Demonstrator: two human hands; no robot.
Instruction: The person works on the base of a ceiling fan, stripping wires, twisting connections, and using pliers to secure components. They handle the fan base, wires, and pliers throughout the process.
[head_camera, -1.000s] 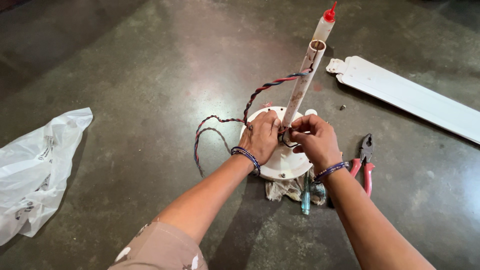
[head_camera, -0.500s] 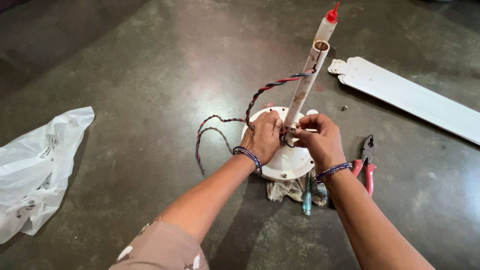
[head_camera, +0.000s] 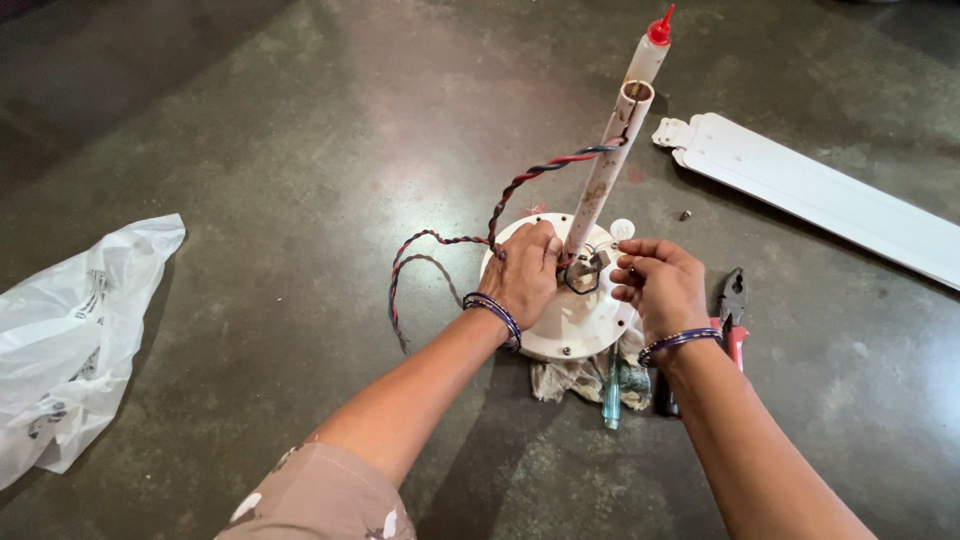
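Note:
A round white fan motor housing lies on the floor with a white downrod standing up from its centre. A twisted red, blue and black wire comes out of the rod's top and loops over the floor. My left hand presses on the housing, fingers at the rod's base. My right hand hovers just right of the base, fingers curled near a small metal part; I cannot tell if it holds anything.
A white fan blade lies at the right, a small screw near it. Red-handled pliers, a green-handled screwdriver and a dirty rag lie by the housing. A red-capped bottle stands behind the rod. A plastic bag lies far left.
My right hand has pulled away slightly to the right from the rod's base. My left hand stays on the housing.

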